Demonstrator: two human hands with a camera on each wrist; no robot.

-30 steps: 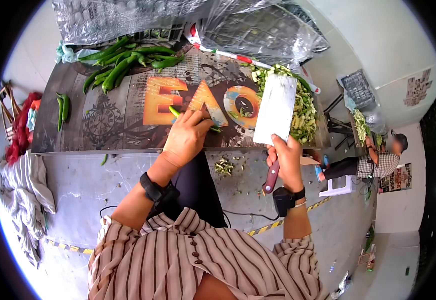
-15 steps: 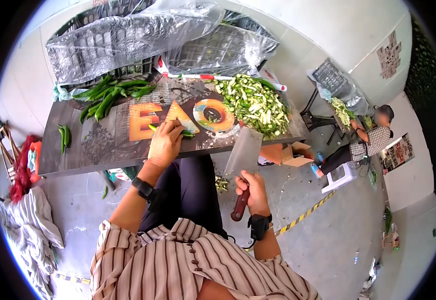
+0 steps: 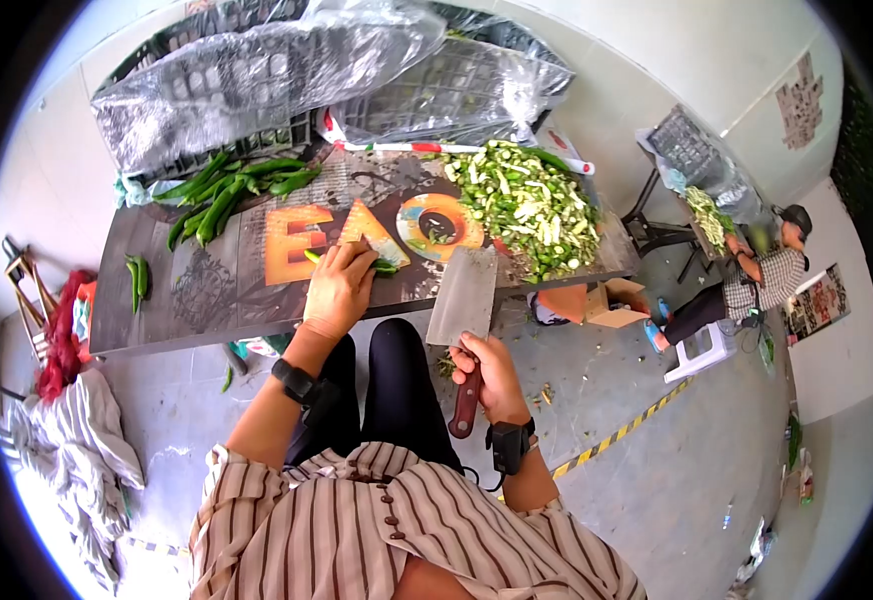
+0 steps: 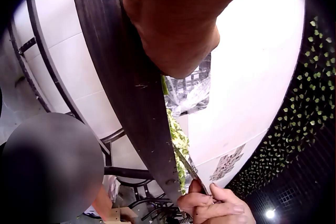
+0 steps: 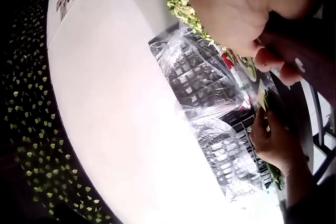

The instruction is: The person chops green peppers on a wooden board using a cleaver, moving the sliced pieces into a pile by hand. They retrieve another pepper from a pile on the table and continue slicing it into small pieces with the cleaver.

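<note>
My left hand [image 3: 340,290] holds a long green chili pepper [image 3: 387,267] down on the dark printed table [image 3: 187,322], near its front edge. Both ends of the pepper stick out; the fingers hide its middle. In my right hand [image 3: 495,380] is a cleaver [image 3: 465,300], gripped by its dark red handle [image 3: 466,403]. The broad blade slants up, its far end overlapping the table edge in the head view, to the right of the pepper. Cut chili pieces [image 3: 532,215] form a large heap on the table's right part.
Whole green chilies [image 3: 219,205] lie piled at the back left, with a couple more [image 3: 137,283] at the left end. Plastic-covered crates [image 3: 277,90] stand behind. A cardboard box [image 3: 617,302] sits beneath the right side. Another person [image 3: 762,275] works at a farther table.
The cleaver has come away from the chopped heap, back past the front edge, then leftward toward the pepper. My left hand stays on the pepper. The head view has shifted.
</note>
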